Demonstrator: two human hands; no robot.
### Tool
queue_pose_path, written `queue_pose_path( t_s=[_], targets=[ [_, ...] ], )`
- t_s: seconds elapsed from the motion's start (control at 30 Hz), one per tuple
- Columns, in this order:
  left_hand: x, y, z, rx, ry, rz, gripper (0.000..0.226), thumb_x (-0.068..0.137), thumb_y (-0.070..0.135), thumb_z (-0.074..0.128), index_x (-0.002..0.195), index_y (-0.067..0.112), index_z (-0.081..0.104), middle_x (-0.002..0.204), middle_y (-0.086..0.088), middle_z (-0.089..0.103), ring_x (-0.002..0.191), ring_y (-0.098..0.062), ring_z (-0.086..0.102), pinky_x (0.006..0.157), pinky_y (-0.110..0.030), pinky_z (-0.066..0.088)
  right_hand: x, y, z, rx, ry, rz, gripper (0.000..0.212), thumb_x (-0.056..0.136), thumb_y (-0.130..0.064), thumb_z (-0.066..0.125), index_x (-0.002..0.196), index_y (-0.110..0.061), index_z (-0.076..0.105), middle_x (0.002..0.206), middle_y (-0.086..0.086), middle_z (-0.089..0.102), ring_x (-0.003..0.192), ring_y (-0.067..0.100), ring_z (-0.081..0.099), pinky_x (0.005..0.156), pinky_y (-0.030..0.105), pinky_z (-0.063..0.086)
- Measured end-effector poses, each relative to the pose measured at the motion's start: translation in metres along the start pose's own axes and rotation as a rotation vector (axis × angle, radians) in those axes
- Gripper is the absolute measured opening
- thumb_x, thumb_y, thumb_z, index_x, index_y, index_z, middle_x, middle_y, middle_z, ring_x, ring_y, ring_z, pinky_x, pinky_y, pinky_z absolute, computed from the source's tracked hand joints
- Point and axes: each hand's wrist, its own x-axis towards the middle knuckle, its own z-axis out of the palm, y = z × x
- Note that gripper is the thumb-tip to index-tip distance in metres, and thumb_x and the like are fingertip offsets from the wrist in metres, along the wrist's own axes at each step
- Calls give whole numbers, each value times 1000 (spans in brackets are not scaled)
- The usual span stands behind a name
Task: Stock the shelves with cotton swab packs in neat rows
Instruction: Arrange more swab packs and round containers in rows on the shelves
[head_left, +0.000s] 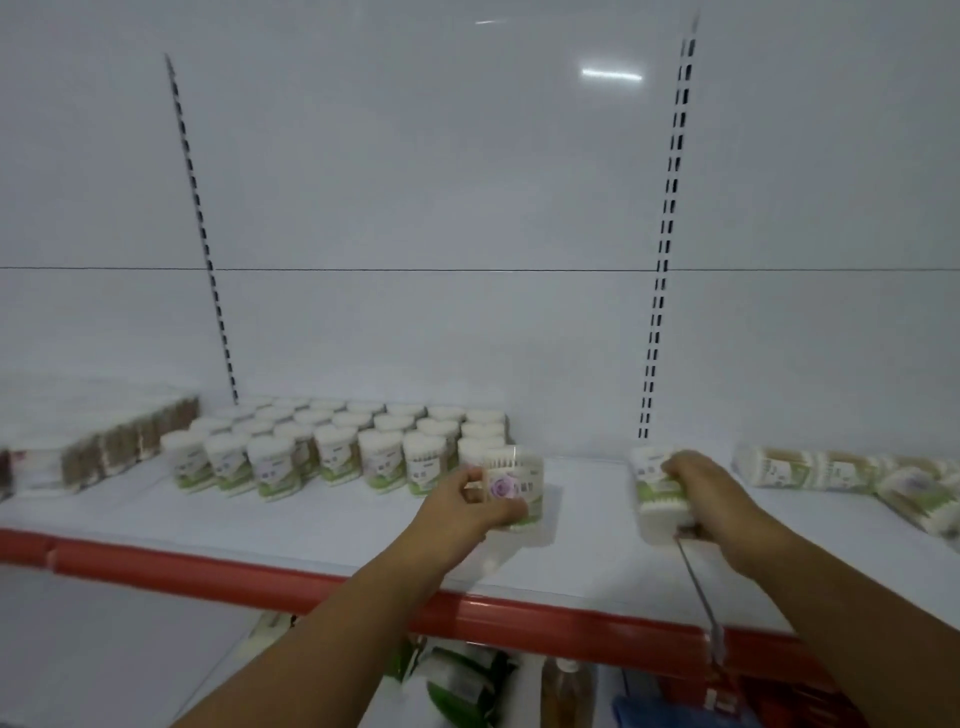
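My left hand (470, 506) grips a round cotton swab pack (511, 486) with a purple flower label, held upright just above the white shelf (311, 519), right of the stocked rows. My right hand (711, 491) holds a wrapped bundle of swab packs (654, 493) lying on the shelf further right. Several neat rows of upright swab packs (332, 441) with white lids and green labels stand at the back left of the shelf.
More swab bundles (852, 480) lie on their sides at the far right. Flat brown-stick swab packs (124, 441) sit at the far left. The shelf has a red front edge (260, 582). Goods (467, 680) show on the lower level. Slotted uprights (662, 291) run up the back wall.
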Motion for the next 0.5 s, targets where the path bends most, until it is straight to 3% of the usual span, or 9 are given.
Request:
queue_pose_path(
  t_s=[0.1, 0.2, 0.3, 0.37, 0.5],
  targets=[
    [0, 4, -38, -14, 65, -4, 67, 74, 16, 80, 129, 22, 44, 111, -1, 64, 92, -15, 68, 70, -25, 56, 1, -25, 39, 292, -191, 72, 28, 95, -33, 47, 108, -12, 57, 94, 23, 70, 75, 32, 67, 65, 36, 51],
    [-2, 6, -77, 10, 88, 31, 72, 72, 10, 80, 126, 42, 44, 114, -4, 61, 96, -21, 68, 76, -32, 59, 0, -36, 91, 148, -426, -84, 47, 78, -50, 63, 110, -15, 60, 95, 12, 73, 80, 26, 71, 61, 33, 54],
    [-6, 0, -109, 189, 117, 67, 65, 71, 17, 84, 119, 44, 50, 115, 3, 60, 90, -11, 70, 73, -24, 58, -4, -37, 139, 18, -565, -268, 58, 61, -45, 76, 111, -20, 60, 96, -3, 74, 86, 15, 71, 65, 26, 56],
    [-6, -8, -129, 309, 187, 67, 67, 69, 22, 86, 123, 41, 50, 117, 8, 60, 91, -7, 69, 76, -27, 58, -2, -26, 165, -88, -598, -336, 54, 61, -41, 83, 108, -26, 60, 96, -6, 72, 87, 10, 70, 72, 27, 57],
    [2, -21, -169, 661, 363, 82, 77, 65, 35, 86, 133, 37, 48, 129, 14, 50, 115, -8, 53, 93, -29, 47, 4, -2, 204, -241, -553, -398, 51, 66, -33, 84, 105, -37, 51, 98, -11, 68, 82, 2, 67, 73, 26, 57]
  ],
)
